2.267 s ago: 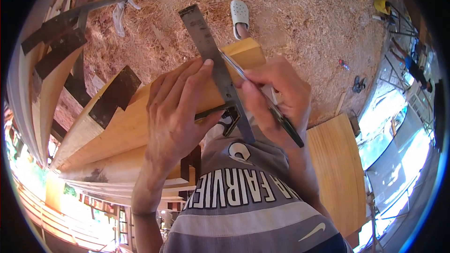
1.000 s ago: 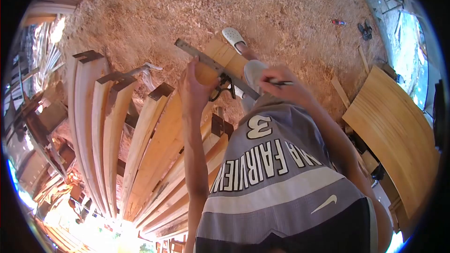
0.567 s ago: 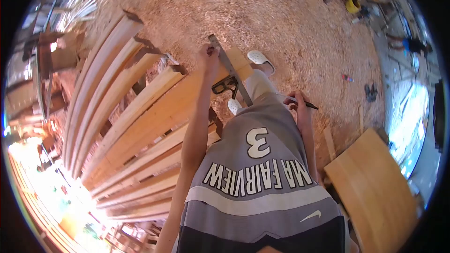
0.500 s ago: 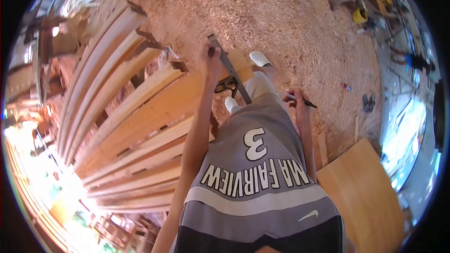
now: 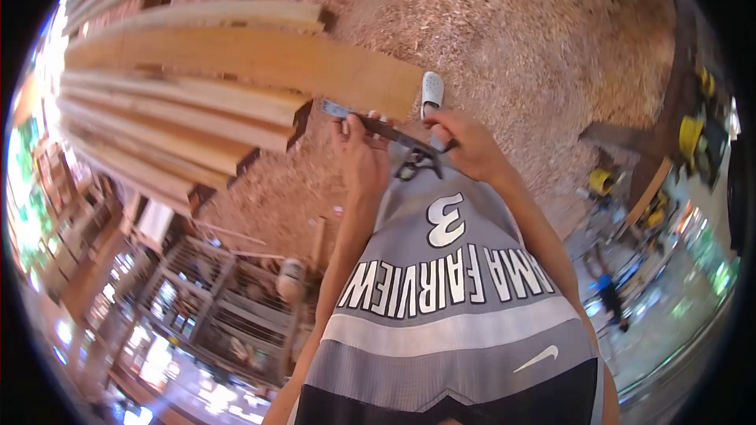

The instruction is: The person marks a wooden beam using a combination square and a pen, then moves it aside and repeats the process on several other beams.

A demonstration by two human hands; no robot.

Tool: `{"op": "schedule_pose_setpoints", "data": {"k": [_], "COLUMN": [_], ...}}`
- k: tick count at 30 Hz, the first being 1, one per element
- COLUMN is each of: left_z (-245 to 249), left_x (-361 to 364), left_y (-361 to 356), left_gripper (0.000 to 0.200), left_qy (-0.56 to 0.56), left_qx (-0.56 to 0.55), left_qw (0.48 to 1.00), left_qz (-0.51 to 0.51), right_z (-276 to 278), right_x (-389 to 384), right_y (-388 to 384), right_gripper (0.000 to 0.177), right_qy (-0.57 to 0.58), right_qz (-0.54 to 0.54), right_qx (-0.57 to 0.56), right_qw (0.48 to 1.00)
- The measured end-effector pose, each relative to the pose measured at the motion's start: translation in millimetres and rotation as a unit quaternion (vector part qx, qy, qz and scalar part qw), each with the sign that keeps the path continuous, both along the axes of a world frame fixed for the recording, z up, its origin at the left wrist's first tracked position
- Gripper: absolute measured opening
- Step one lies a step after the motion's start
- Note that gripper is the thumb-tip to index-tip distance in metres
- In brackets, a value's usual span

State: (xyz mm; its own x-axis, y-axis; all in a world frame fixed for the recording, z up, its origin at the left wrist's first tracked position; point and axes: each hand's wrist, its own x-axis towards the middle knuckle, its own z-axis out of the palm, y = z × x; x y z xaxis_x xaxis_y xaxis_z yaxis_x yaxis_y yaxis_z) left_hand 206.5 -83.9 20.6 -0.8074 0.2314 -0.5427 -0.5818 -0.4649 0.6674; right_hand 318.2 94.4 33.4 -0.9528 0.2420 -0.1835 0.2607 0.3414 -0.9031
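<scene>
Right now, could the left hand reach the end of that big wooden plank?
Probably yes: the left hand is just below the end of the plank, nothing between them, though it is gripping the metal square.

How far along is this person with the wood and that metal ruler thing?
Marking looks done: seconds ago the square lay on the plank end, a pen along its blade. Now the left hand and right hand hold the square clear of the plank, by the shirt. No line is discernible on the wood; what remains is unclear.
</scene>
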Motion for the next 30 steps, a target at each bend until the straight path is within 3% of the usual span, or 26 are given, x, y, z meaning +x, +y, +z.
{"op": "schedule_pose_setpoints", "data": {"k": [2, 4, 8, 10, 11, 12, 14, 18, 20, 21, 23, 30], "left_z": [-12, -26, -39, -61, -61, -70, -89, -86, -93, -100, -112, -118], "left_x": [39, 62, 86, 101, 103, 99, 110, 90, 74, 68, 77, 70], "left_y": [4, 9, 27, 22, 25, 28, 35, 63, 82, 94, 100, 144], "left_gripper": [0.023, 0.025, 0.020, 0.015, 0.016, 0.016, 0.024, 0.028, 0.029, 0.029, 0.032, 0.030], "left_qy": [-0.077, -0.075, -0.118, -0.079, -0.072, -0.063, 0.040, 0.017, 0.071, 0.054, 0.070, 0.002], "left_qx": [0.019, 0.026, 0.081, -0.003, -0.100, -0.094, -0.234, -0.348, -0.514, -0.517, -0.591, -0.611], "left_qw": [0.989, 0.980, 0.958, 0.991, 0.990, 0.989, 0.964, 0.915, 0.840, 0.838, 0.778, 0.735], "left_qz": [0.123, 0.185, 0.250, 0.110, 0.064, 0.096, 0.118, 0.201, 0.158, 0.169, 0.199, 0.295], "right_z": [15, 21, -15, -11, -11, -12, -13, -18, -45, -62, -68, -103], "right_x": [-13, -14, 5, 31, 19, 2, -27, -119, -176, -201, -216, -261], "right_y": [-4, -8, -2, 17, 31, 47, 83, 130, 148, 157, 144, 130], "right_gripper": [0.019, 0.017, 0.021, 0.024, 0.028, 0.032, 0.038, 0.031, 0.025, 0.038, 0.038, 0.038], "right_qy": [-0.049, -0.089, -0.095, -0.087, -0.101, -0.115, -0.111, -0.084, -0.033, -0.015, -0.004, 0.059], "right_qz": [0.117, 0.215, 0.152, 0.168, 0.172, 0.174, 0.234, 0.371, 0.454, 0.495, 0.528, 0.612], "right_qx": [0.071, 0.158, 0.281, 0.305, 0.318, 0.330, 0.358, 0.398, 0.388, 0.373, 0.373, 0.313], "right_qw": [0.989, 0.960, 0.943, 0.933, 0.927, 0.921, 0.897, 0.835, 0.802, 0.785, 0.763, 0.723]}}
